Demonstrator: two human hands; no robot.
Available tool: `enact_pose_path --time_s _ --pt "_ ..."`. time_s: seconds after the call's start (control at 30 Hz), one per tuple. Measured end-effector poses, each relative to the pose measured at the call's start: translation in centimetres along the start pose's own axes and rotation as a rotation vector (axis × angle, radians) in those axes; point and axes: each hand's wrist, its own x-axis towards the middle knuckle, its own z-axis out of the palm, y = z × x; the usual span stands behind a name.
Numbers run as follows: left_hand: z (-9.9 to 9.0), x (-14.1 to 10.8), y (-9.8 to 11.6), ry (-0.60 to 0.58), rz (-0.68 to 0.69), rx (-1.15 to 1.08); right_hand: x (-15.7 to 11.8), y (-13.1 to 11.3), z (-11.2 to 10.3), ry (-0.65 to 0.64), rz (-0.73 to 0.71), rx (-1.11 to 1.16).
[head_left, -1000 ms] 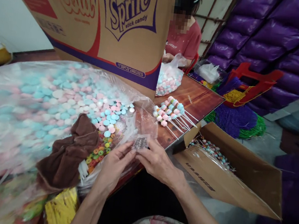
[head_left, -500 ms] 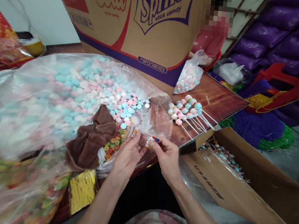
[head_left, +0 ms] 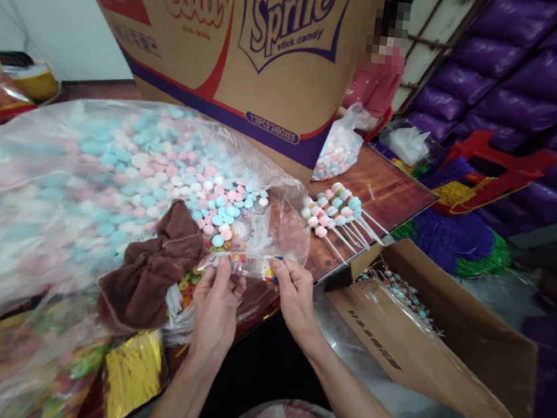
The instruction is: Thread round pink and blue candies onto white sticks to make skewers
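Note:
A small clear wrapper point(head_left: 254, 267) with coloured print is stretched between my two hands above the table's front edge. My left hand point(head_left: 219, 296) pinches its left end, and my right hand point(head_left: 292, 291) pinches the right end near a blue, red and yellow print. Just left of my left hand lie a brown cloth point(head_left: 151, 268) and ring-shaped candies point(head_left: 187, 284). Behind my hands, pink, blue and white candies point(head_left: 222, 213) spill from a large clear bag point(head_left: 51, 170). To the right, candy skewers point(head_left: 333, 208) on white sticks rest together on the table.
A large printed carton point(head_left: 283, 82) stands behind the bag. At the lower right is an open cardboard box point(head_left: 444, 342) with wrapped sticks inside. A pack of gold ties point(head_left: 133, 373) lies at the front left. A person in red point(head_left: 375, 89) sits beyond the table.
My hands have moved apart, and the wrapper is now drawn out flat between them. The whole view has shifted, with most objects appearing further left.

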Motion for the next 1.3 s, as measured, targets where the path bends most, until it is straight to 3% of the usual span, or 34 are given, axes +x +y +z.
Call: enact_pose_path --time_s 0.2,0.37,0.5,0.57,0.67,0.77,0.83,0.93,1.07,1.17,1.3 --pt "-0.1 1.0 0.3 0.06 0.076 0.008 0.4 0.7 -0.5 -0.036 -0.068 -0.077" --pt "0.7 1.2 0.0 -0.015 0.043 0.04 1.0 1.2 -1.3 -0.04 -0.026 -0.033" --pt "1.7 1.6 -0.2 -0.001 0.031 0.02 2.5 0.6 -3.6 -0.101 -0.155 -0.283" --pt "2.2 2.0 -0.2 0.037 0.02 0.002 4.1 -0.2 -5.5 -0.022 -0.257 -0.468" --pt "3.0 2.7 0.0 0.108 -0.016 -0.012 7.2 -1.6 -9.4 0.266 -0.336 -0.845" --pt "3.3 3.2 0.4 0.129 -0.044 -0.021 10.2 -2.4 -13.5 0.541 -0.257 -1.326" --pt "3.3 3.3 0.6 0.095 -0.058 -0.036 11.7 -2.2 -15.7 0.539 -0.19 -1.466" --pt "3.3 3.3 0.7 0.068 -0.06 -0.059 12.5 -1.2 -17.2 0.488 -0.213 -1.426" --pt "2.7 3.9 0.9 0.108 -0.006 -0.081 10.5 -0.8 -15.5 0.52 -0.456 -1.005" --pt "1.9 5.0 1.1 0.141 0.026 -0.079 6.8 -1.4 -12.1 0.398 -0.498 -0.654" --pt "1.0 5.8 1.3 0.174 0.054 -0.077 2.4 -2.0 -8.0 0.216 -0.522 -0.532"
